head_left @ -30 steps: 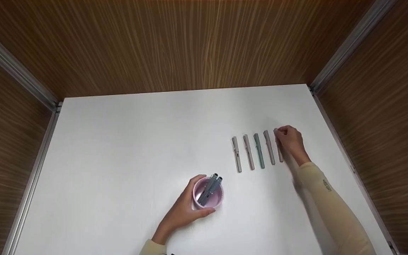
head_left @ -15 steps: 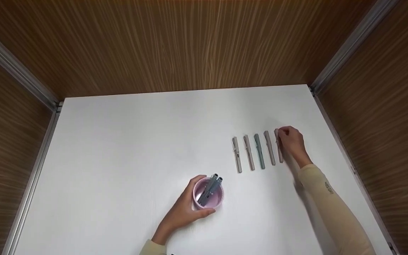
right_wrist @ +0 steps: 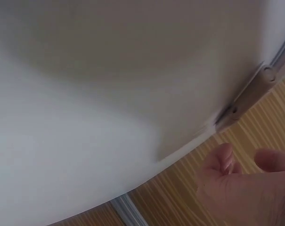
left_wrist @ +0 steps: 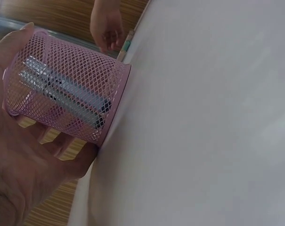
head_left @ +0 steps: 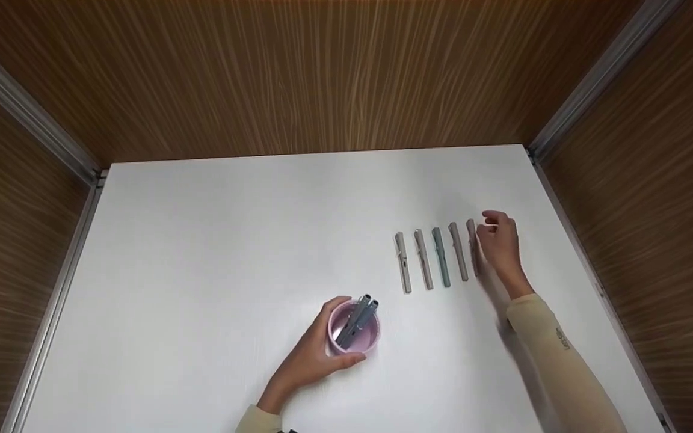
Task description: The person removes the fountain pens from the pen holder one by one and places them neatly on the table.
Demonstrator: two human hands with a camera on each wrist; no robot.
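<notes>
My left hand [head_left: 310, 358] grips a pink mesh pen cup [left_wrist: 76, 87], fingers and thumb curled round its side. Inside lean two grey-blue pens [head_left: 357, 322]. At the right of the table, several pens lie side by side in a row: a pale grey one [head_left: 403, 264], a pinkish one [head_left: 423, 260], a green one [head_left: 441, 257], a greyish-pink one [head_left: 458, 251] and a mauve one [head_left: 473, 246]. Just right of the mauve pen is my right hand [head_left: 498, 243], its fingers loosely bent and holding nothing. The right wrist view shows a gap between its fingers and the nearest pen [right_wrist: 248, 96].
The white tabletop [head_left: 214, 258] is bounded by a wood-grain panel [head_left: 322, 78] at the back. Similar panels stand on the left [head_left: 15, 198] and right [head_left: 641, 198], with metal rails along the corners.
My right hand has let go of the mauve pen and moved slightly right, its fingers parting. The pen stays in the row. The left hand and the cup have not moved.
</notes>
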